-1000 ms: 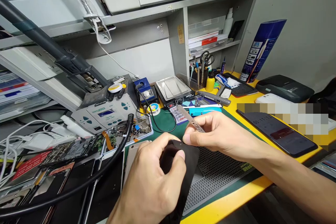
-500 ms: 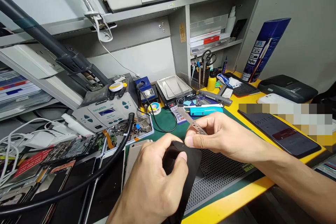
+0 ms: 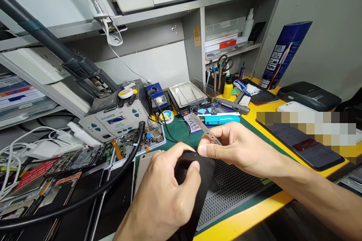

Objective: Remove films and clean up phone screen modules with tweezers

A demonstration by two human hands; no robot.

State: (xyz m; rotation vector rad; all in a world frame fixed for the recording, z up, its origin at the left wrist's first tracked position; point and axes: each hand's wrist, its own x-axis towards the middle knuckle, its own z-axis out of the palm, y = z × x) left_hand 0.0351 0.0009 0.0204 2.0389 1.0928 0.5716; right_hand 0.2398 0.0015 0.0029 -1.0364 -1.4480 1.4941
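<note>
My left hand (image 3: pixel 166 192) is closed around a black phone (image 3: pixel 202 175), fingers on its far edge and thumb across its dark face. The phone is tilted, and much of it lies behind the hand. At its upper corner, my right hand (image 3: pixel 229 143) pinches a flat silver metal tool with a row of holes (image 3: pixel 207 132). The tool's wide end sticks out toward the upper left, while its other end is hidden in the hand. The right fingertips rest against or very close to the phone's top edge. Below lies a grey honeycomb-patterned mat (image 3: pixel 233 184).
Behind the hands stand a grey soldering or hot-air station (image 3: pixel 114 120) and a tray of small parts (image 3: pixel 152 135). A thick black hose (image 3: pixel 104 190) crosses the left side over stacked phone parts. On the right lie a turquoise-handled tool (image 3: pixel 222 120) and a phone showing a timer (image 3: pixel 299 143).
The phone has tipped slightly, and both hands have shifted a little to the left. The grips stay the same.
</note>
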